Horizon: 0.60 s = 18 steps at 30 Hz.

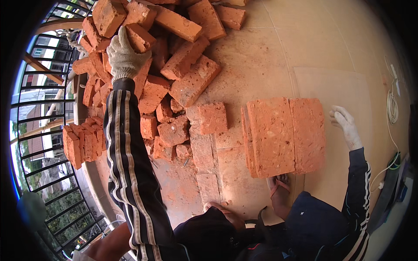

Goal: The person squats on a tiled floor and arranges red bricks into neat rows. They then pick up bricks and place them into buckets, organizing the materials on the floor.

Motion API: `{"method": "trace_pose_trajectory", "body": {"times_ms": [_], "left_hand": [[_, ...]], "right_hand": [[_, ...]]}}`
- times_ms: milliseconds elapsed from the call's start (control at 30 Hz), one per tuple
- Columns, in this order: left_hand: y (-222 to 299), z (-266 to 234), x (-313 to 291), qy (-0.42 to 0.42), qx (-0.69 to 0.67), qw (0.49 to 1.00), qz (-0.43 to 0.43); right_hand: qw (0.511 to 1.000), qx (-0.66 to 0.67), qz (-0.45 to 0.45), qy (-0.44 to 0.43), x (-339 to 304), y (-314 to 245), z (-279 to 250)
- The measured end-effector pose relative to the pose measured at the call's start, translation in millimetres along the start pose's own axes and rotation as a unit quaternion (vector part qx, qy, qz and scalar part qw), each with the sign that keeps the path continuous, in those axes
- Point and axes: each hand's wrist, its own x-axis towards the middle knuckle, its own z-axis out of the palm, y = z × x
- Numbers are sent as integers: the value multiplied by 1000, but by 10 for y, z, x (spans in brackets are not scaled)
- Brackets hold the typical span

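Observation:
My left hand (123, 55), in a pale knitted glove, reaches into the heap at the upper left. It is closed on an orange-red brick (141, 38), with one finger stretched along the brick's side and the rest partly hidden. My right hand (346, 123), also gloved, hangs just right of a neat stack of bricks (272, 137). Its fingers are apart and slightly bent, and nothing is in them.
Loose bricks (196, 82) and broken pieces (173, 130) lie around the heap. A smaller brick row (80, 141) stands by the black railing (43, 102). My feet (278, 191) are close to the stack. A coiled white cable (392, 108) lies at the right.

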Motion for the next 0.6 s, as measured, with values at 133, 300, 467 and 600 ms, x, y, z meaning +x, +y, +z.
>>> {"method": "trace_pose_trajectory", "body": {"times_ms": [133,300,467,600], "left_hand": [[170,-168,-180,43,30,998,23],[299,-983,-656,142,-154,972,-102],[718,-1654,-1232,188,-512,834,-78],[1301,-2020,-1757,154,-457,876,10]], "right_hand": [[999,10,-33,-8,41,-29,-26],[990,47,-130,10,89,-406,-36],[942,-2,-337,-2,-203,-1382,454],[849,-14,-500,-170,-652,-2073,1328]]}}
